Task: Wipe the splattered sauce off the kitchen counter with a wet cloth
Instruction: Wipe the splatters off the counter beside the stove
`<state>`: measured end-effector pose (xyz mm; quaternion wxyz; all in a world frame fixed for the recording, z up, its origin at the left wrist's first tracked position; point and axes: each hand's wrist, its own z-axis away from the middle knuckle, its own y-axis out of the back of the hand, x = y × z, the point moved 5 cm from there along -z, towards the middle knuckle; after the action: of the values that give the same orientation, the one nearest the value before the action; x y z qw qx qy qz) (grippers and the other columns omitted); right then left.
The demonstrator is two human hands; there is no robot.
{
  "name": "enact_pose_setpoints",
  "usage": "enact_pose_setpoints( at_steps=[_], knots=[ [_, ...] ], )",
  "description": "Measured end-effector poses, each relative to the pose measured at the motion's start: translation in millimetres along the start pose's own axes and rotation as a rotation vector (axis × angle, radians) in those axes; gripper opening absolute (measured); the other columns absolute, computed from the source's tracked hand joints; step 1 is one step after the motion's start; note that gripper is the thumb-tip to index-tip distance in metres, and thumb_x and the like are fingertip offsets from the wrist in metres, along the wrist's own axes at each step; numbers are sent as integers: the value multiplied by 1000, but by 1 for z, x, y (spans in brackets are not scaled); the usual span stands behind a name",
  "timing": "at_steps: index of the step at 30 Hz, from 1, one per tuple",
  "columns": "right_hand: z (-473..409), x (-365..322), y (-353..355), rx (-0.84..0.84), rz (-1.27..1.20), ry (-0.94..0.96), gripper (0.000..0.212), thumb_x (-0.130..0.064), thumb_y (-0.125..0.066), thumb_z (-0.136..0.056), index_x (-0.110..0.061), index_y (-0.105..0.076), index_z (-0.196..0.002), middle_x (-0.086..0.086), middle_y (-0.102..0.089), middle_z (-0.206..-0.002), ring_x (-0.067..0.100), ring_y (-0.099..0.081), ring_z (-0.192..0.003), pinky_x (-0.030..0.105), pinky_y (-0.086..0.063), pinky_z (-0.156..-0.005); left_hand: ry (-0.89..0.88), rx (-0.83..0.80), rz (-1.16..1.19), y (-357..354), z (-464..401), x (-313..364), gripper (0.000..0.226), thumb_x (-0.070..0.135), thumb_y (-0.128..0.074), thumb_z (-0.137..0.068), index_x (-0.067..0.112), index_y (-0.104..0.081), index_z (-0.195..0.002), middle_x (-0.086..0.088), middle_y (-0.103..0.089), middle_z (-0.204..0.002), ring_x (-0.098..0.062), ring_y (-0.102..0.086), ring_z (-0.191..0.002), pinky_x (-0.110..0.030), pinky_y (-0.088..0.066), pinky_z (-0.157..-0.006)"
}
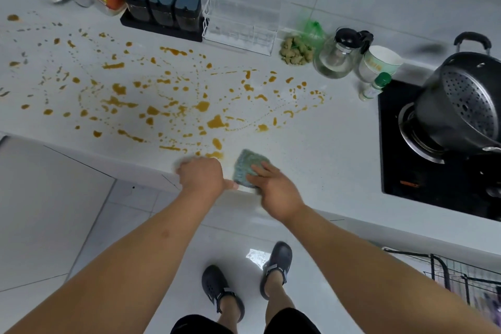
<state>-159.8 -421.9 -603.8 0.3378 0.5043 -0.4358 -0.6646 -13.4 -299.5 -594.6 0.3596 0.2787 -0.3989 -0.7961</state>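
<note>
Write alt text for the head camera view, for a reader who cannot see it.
A right hand presses a green cloth flat at the front edge of a white kitchen counter covered in orange-brown sauce splatter. The left hand rests beside it at the edge. Spice jars, a glass pot and a stove line the back and right.

Cloth (pixel 248 167) at counter (pixel 325 149) front edge, sauce (pixel 151 95) behind.
</note>
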Motion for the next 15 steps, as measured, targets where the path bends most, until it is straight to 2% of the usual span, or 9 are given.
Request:
enact_pose_setpoints(
  at_steps=[3, 4, 6, 8, 10, 12, 15],
  knots=[
    [34, 67, 39, 210, -46, -260, 49, 3, -62, -75, -16, -75, -119, 12, -67, -131, 37, -63, -120, 40, -49, -102, 16, -10, 27, -5, -3, -2, 84, 95, -59, -67, 15, -70, -91, -5, -72, -90, -25, -69, -83, -37, -59, -79],
    [38, 88, 48, 205, -56, -392, 49, 2, -60, -80, -16, -71, -124, 10, -63, -137, 36, -59, -124, 38, -47, -103, 22, -13, 27, -6, -3, -2, 88, 96, -58, -66, 15, -71, -95, -8, -73, -94, -29, -71, -89, -40, -60, -82],
    [32, 113, 53, 146, -18, -638, 48, -3, -56, -87, -15, -63, -133, 11, -53, -146, 37, -49, -131, 42, -47, -102, 25, -13, 16, -6, -3, -2, 92, 98, -56, -64, 14, -72, -97, -9, -74, -96, -32, -71, -93, -43, -60, -83],
    [11, 102, 46, 98, -4, -723, 46, -9, -54, -87, -14, -59, -133, 15, -51, -144, 38, -46, -130, 44, -48, -99, 25, -25, 1, -6, -4, -1, 93, 99, -56, -63, 14, -72, -97, -9, -74, -93, -32, -70, -91, -44, -59, -84],
    [-20, 67, 32, 76, -33, -627, 45, -14, -58, -85, -15, -61, -130, 17, -52, -141, 38, -47, -129, 41, -47, -101, 33, -10, 7, -7, -3, -1, 92, 97, -57, -65, 12, -71, -98, -9, -74, -96, -32, -70, -93, -44, -59, -86],
    [-46, 17, 15, 68, -69, -450, 43, -15, -62, -81, -17, -68, -123, 15, -56, -137, 39, -48, -127, 38, -45, -100, 27, 25, 13, -6, 1, -1, 83, 93, -59, -71, 15, -69, -97, -6, -72, -95, -29, -69, -91, -39, -57, -84],
    [-50, -43, -2, 27, -103, -205, 41, -17, -69, -80, -15, -73, -122, 14, -59, -139, 41, -45, -130, 43, -42, -104, 0, 86, 8, -1, 7, 0, 63, 80, -63, -81, 18, -69, -89, 3, -58, -73, -20, -60, -70, -29, -45, -66]
  ],
)
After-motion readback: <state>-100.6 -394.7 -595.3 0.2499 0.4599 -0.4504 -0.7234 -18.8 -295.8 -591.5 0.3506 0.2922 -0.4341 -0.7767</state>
